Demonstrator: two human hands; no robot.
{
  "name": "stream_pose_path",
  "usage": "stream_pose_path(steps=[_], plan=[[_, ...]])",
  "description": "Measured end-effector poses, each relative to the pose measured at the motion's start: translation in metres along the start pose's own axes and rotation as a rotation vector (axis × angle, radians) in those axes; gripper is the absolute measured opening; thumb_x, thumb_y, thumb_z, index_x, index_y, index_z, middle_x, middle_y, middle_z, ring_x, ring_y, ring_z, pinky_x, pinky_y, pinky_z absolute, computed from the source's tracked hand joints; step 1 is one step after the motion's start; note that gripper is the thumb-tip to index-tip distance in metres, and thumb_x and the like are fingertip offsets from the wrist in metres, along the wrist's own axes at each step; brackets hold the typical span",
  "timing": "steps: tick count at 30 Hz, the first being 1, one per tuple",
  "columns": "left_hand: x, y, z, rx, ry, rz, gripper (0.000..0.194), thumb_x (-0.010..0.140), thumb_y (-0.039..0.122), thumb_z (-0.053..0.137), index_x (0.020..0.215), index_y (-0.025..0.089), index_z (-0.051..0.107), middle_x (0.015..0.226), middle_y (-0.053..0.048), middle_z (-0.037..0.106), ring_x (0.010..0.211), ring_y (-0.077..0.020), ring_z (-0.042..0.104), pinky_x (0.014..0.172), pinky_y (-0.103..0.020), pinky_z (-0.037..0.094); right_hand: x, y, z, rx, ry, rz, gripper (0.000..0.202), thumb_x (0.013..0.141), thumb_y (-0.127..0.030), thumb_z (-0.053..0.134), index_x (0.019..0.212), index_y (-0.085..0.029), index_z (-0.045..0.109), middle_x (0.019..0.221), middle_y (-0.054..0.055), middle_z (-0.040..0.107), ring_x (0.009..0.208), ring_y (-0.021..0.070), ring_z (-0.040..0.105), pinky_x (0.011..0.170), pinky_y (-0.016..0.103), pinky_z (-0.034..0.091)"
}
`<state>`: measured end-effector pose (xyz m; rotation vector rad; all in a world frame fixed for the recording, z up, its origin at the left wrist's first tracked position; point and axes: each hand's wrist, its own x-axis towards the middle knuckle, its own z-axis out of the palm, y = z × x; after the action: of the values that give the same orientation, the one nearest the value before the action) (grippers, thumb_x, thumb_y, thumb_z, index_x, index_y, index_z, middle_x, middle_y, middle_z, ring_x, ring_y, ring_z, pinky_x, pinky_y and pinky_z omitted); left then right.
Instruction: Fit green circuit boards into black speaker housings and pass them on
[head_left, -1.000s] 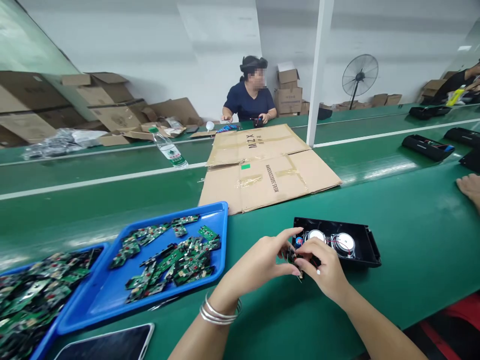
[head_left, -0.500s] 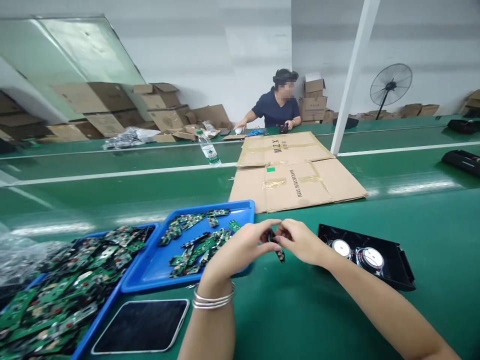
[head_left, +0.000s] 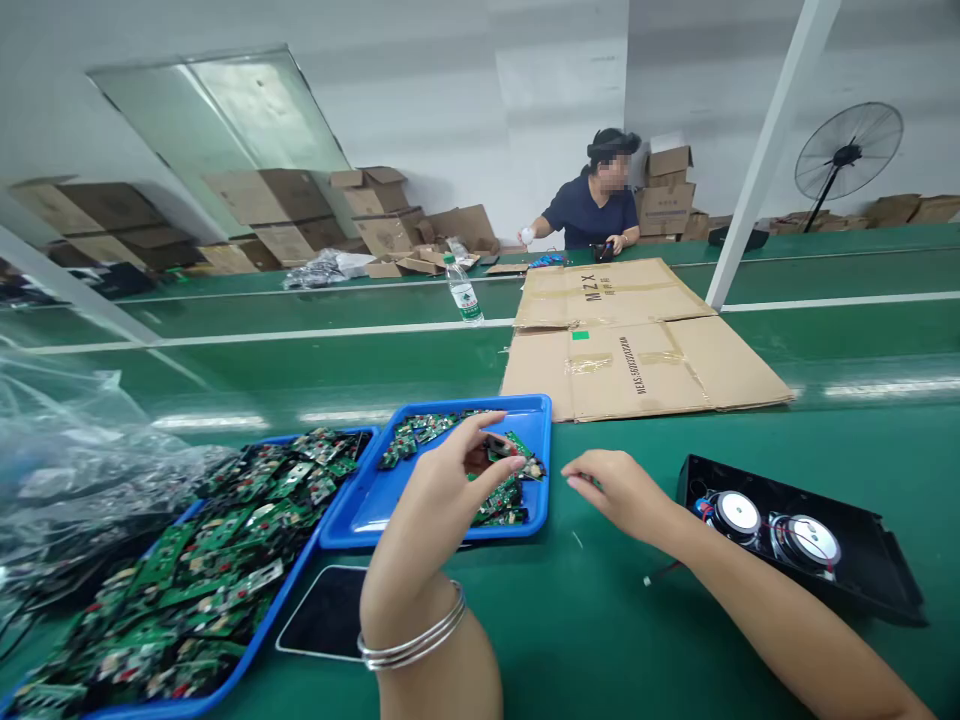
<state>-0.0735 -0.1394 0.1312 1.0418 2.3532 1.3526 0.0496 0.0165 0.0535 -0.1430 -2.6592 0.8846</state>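
Observation:
My left hand is over the right part of the blue tray, thumb and fingers apart. Small green circuit boards lie in the tray under and beside it; one board shows just past the thumb, and I see no firm grip on it. To the right of the tray, my right hand is just above the green table, fingertips pinched together. What they hold, if anything, is too small to make out. Near my right forearm lies an open black speaker housing with two round speakers and thin wires.
A second blue tray heaped with circuit boards stands at left, beside clear plastic bags. A dark-screened tablet lies in front. Flattened cardboard and a water bottle are ahead. Across the table sits a co-worker.
My hands, together around a circuit board before, have separated. The left moved over the tray and its fingers spread; the right stays pinched by the tray. The view has swung left.

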Motion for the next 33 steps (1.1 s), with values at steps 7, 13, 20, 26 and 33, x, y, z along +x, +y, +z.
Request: stream_pose_path(steps=[7, 13, 20, 26, 33], plan=[[0.0, 0.018, 0.036, -0.017, -0.374, 0.149, 0.048, 0.062, 0.032, 0.073, 0.107, 0.027, 0.059, 0.084, -0.001, 0.069, 0.076, -0.022, 0.061, 0.068, -0.03, 0.047, -0.09, 0.002, -0.043, -0.232, -0.332, -0.068, 0.018, 0.075, -0.032, 0.068, 0.091, -0.025, 0.066, 0.078, 0.0, 0.065, 0.079, 0.0195, 0.058, 0.085, 0.037, 0.041], [0.006, 0.029, 0.061, -0.061, -0.685, 0.379, 0.038, 0.063, 0.03, 0.074, 0.099, 0.025, 0.064, 0.088, -0.002, 0.069, 0.081, -0.0208, 0.061, 0.075, -0.03, 0.047, -0.117, 0.01, -0.035, -0.104, -0.101, -0.106, 0.023, 0.09, -0.022, 0.046, 0.083, -0.022, 0.068, 0.065, 0.0, 0.062, 0.063, 0.0147, 0.054, 0.078, 0.034, 0.044], [0.016, 0.03, 0.103, -0.173, -0.904, 0.315, 0.04, 0.073, 0.026, 0.065, 0.112, 0.025, 0.06, 0.093, -0.003, 0.069, 0.082, -0.0204, 0.062, 0.074, -0.029, 0.047, -0.13, 0.017, -0.044, 0.116, 0.251, 0.091, 0.03, 0.093, -0.027, 0.039, 0.117, -0.022, 0.057, 0.076, 0.002, 0.05, 0.068, 0.0138, 0.05, 0.061, 0.027, 0.044], [0.015, 0.028, 0.122, -0.261, -1.021, 0.192, 0.042, 0.083, 0.028, 0.051, 0.125, 0.022, 0.048, 0.088, -0.005, 0.068, 0.082, -0.0199, 0.062, 0.074, -0.033, 0.048, -0.132, 0.014, -0.05, 0.083, 0.208, 0.083, 0.034, 0.095, -0.024, 0.032, 0.124, -0.019, 0.047, 0.081, 0.004, 0.048, 0.072, 0.015, 0.046, 0.063, 0.028, 0.043], [0.01, 0.036, 0.128, -0.349, -1.039, -0.065, 0.032, 0.082, 0.03, 0.053, 0.112, 0.019, 0.054, 0.085, -0.002, 0.062, 0.077, -0.0183, 0.064, 0.07, -0.03, 0.05, -0.128, 0.023, -0.037, -0.138, 0.399, 0.018, 0.03, 0.094, -0.018, 0.035, 0.079, -0.014, 0.06, 0.065, 0.002, 0.046, 0.061, 0.0133, 0.039, 0.057, 0.027, 0.032]])
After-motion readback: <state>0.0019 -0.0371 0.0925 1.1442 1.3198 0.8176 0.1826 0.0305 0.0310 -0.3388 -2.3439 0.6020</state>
